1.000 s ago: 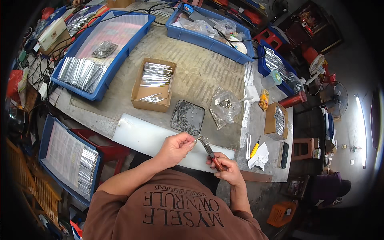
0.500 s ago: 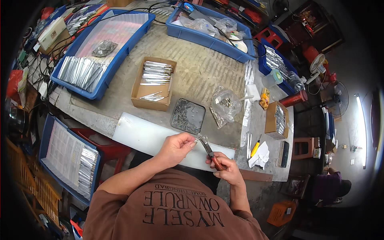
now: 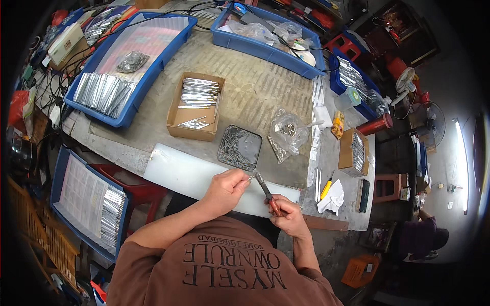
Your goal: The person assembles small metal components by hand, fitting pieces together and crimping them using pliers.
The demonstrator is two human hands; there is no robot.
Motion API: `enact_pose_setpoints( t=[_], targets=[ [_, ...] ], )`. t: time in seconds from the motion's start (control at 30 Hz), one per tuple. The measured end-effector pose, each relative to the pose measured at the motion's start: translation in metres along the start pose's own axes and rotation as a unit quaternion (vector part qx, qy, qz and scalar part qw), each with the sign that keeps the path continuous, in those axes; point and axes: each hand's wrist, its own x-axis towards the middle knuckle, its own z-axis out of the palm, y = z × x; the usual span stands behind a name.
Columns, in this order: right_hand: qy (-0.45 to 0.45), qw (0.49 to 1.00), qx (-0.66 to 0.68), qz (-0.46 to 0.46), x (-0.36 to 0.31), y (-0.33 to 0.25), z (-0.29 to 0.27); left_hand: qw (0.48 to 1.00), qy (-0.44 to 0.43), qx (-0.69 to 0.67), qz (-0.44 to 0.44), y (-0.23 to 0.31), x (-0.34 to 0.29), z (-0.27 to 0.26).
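My left hand (image 3: 226,192) is closed in a pinch on a small thin metal piece (image 3: 250,179), with most of it hidden by the fingers. Wrapped in my right hand (image 3: 287,216) are pliers (image 3: 266,191) with reddish handles. Their jaws point away from me and lie just right of the pinched piece; whether they touch it is too small to tell. Both hands are over a white board (image 3: 178,172) along the table's near edge. Just beyond them sits a dark square tray (image 3: 252,146) of small metal pins.
A cardboard box of metal rods (image 3: 191,131) stands beyond the board, left of a plastic bag of small metal parts (image 3: 289,133). Blue bins (image 3: 163,60) line the far side. To the right lie a yellow-handled tool (image 3: 326,189), white tissue (image 3: 333,198) and another cardboard box (image 3: 352,153).
The pliers' jaws have come closer together and tilted slightly, and the handles are squeezed nearer each other. My left fingers have curled in a little more.
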Motion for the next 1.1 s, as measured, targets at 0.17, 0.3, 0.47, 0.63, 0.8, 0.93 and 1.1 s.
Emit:
enact_pose_setpoints(
  t=[0.17, 0.3, 0.47, 0.63, 0.8, 0.93, 1.1],
  targets=[
    [0.014, 1.0, -0.014, -0.017, 0.0, 0.001, 0.004, 0.985, 0.017, 0.135, 0.107, -0.004, -0.003, 0.003],
    [0.019, 0.999, -0.026, -0.022, 0.002, 0.003, 0.002, 0.995, 0.037, 0.052, 0.071, -0.003, 0.003, 0.003],
    [0.008, 0.997, -0.056, -0.048, 0.0, 0.002, -0.003, 0.935, -0.175, -0.222, -0.216, -0.01, 0.007, -0.007],
    [0.021, 0.996, -0.078, -0.043, 0.002, -0.002, 0.002, 0.997, -0.048, 0.051, 0.017, -0.005, 0.004, -0.002],
    [0.04, 0.999, 0.006, -0.004, 0.004, -0.004, 0.013, 0.963, 0.001, 0.237, 0.129, -0.009, 0.005, -0.001],
    [0.046, 0.998, 0.037, -0.006, 0.005, 0.004, 0.015, 0.948, 0.018, 0.279, 0.15, -0.014, 0.008, 0.001],
    [0.039, 0.997, -0.029, -0.056, 0.005, 0.005, 0.004, 0.997, -0.059, -0.044, 0.008, -0.01, 0.011, -0.001]
  ],
)
